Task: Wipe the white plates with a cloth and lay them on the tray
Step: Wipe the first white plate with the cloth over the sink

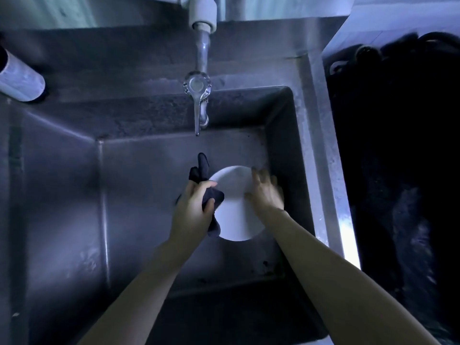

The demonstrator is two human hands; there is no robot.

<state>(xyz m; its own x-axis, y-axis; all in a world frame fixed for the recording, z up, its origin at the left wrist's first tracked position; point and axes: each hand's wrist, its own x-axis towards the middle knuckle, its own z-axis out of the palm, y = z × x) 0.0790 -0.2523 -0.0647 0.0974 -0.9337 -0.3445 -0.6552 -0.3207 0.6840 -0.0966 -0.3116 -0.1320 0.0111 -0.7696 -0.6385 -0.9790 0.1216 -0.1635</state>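
A round white plate (234, 215) is over the middle of a deep steel sink (64, 195). My left hand (193, 207) grips a dark cloth (211, 195) bunched against the plate's left rim, with cloth ends sticking up above my fingers and hanging below them. My right hand (265, 192) is blurred at the plate's right edge, fingers spread; whether it holds the rim or only touches it is unclear. No tray is in view.
A metal tap (200, 100) hangs over the sink's back wall just beyond the plate. A pale pipe end (20, 78) sits at the far left ledge. Right of the sink rim (331, 170) lies a dark, unlit area.
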